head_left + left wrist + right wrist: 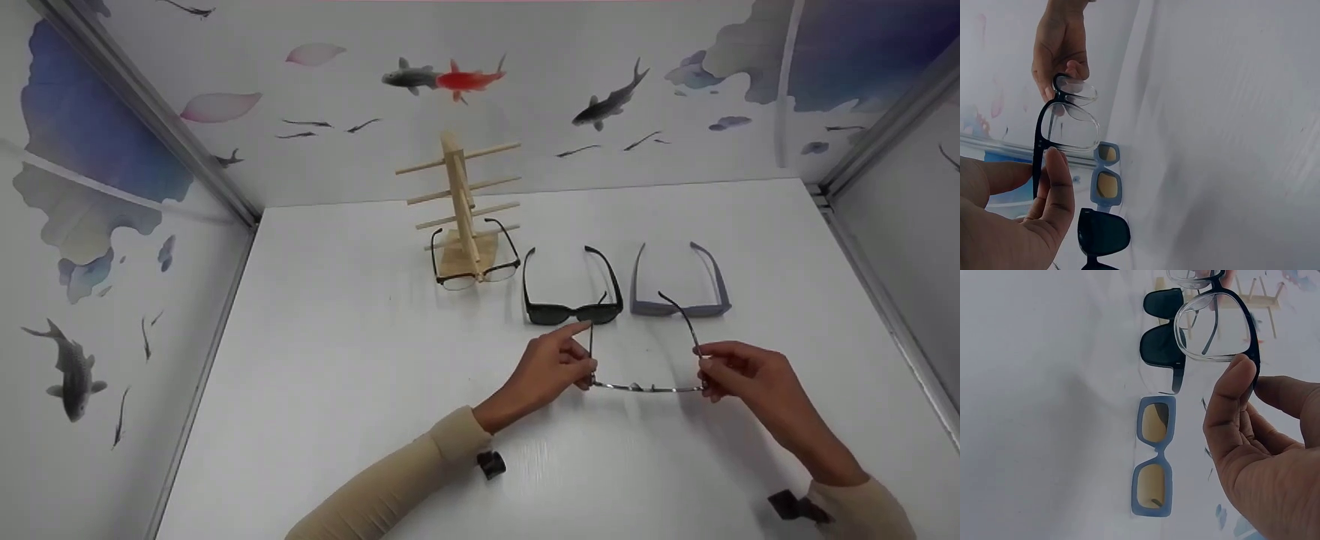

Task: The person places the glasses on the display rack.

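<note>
Both hands hold a pair of eyeglasses with a dark upper frame and clear lower rims, temples unfolded and pointing away. My left hand pinches it at the left hinge end, its index finger stretched along the temple. At the other hinge my right hand grips between thumb and fingers. Clear lenses show in the left wrist view. Just beyond the left hand lie black sunglasses, temples open. Beside them are blue-framed sunglasses with yellowish lenses, partly overlapped by the held temple.
A wooden eyewear rack with several pegs stands at the back of the white table. Another pair of half-rimmed glasses sits at its base. Printed panels with fish wall in the back and sides.
</note>
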A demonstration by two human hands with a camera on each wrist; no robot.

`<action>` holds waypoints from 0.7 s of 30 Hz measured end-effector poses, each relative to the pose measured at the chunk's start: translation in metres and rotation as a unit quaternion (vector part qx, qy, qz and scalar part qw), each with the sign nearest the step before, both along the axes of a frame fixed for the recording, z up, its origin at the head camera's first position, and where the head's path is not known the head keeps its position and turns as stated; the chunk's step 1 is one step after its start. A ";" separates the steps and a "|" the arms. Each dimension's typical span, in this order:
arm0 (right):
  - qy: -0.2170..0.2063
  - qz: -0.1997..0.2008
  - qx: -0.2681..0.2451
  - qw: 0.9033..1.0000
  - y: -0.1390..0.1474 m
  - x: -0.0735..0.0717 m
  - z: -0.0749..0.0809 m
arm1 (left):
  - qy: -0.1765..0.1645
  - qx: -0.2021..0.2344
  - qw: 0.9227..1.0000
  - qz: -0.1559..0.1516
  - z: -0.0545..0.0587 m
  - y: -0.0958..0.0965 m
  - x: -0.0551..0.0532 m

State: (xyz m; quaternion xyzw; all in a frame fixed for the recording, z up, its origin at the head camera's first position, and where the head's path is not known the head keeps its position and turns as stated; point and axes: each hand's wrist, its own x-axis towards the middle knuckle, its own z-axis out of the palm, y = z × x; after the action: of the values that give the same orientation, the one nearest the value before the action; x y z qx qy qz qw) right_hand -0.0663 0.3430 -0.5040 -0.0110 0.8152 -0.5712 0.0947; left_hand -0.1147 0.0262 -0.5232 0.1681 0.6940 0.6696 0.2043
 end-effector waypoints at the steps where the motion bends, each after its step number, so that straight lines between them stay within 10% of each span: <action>1: 0.001 0.001 0.000 1.000 -0.002 -0.002 0.001 | 0.000 0.001 1.000 0.003 0.001 -0.002 -0.001; 21: 0.024 0.043 -0.002 0.999 -0.038 -0.036 0.020 | 0.009 -0.001 0.998 0.060 0.021 -0.040 -0.013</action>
State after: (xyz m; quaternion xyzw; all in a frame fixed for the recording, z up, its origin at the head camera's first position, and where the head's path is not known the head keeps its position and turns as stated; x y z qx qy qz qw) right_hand -0.1022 0.3051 -0.4835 -0.0599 0.8150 -0.5677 0.0995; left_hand -0.1273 -0.0142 -0.5027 0.1316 0.7051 0.6787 0.1579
